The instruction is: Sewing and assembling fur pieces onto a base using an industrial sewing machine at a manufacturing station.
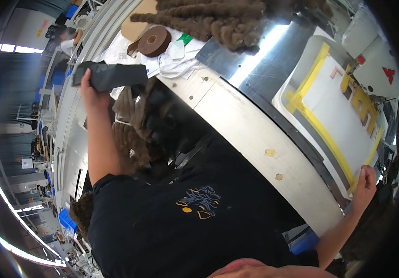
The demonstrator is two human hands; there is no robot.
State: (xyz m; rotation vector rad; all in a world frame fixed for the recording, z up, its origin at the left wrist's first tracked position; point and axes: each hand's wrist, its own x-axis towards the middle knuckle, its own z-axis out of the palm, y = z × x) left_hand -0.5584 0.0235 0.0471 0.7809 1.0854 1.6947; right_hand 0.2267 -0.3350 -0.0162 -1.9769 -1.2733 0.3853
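My left hand point(93, 95), raised at the left, is closed on a folded dark grey piece of cloth point(116, 76). The cloth stretches to the right above a bundle of brown fur strips point(132, 125) tied with a pale band. My right hand point(365, 183) is at the far right, its fingers curled beside the lower corner of a white panel point(334, 111) edged with yellow tape. Whether anything is between those fingers is hidden. The panel is part of a sewing-type machine's cover point(371, 69).
A roll of brown tape point(155, 41) and white papers lie on the pale worktable point(241, 123). More brown fur strips point(227, 28) spread over the shiny metal plate point(236, 58) at the top. Another person point(67, 44) is far off at the upper left, among other machines.
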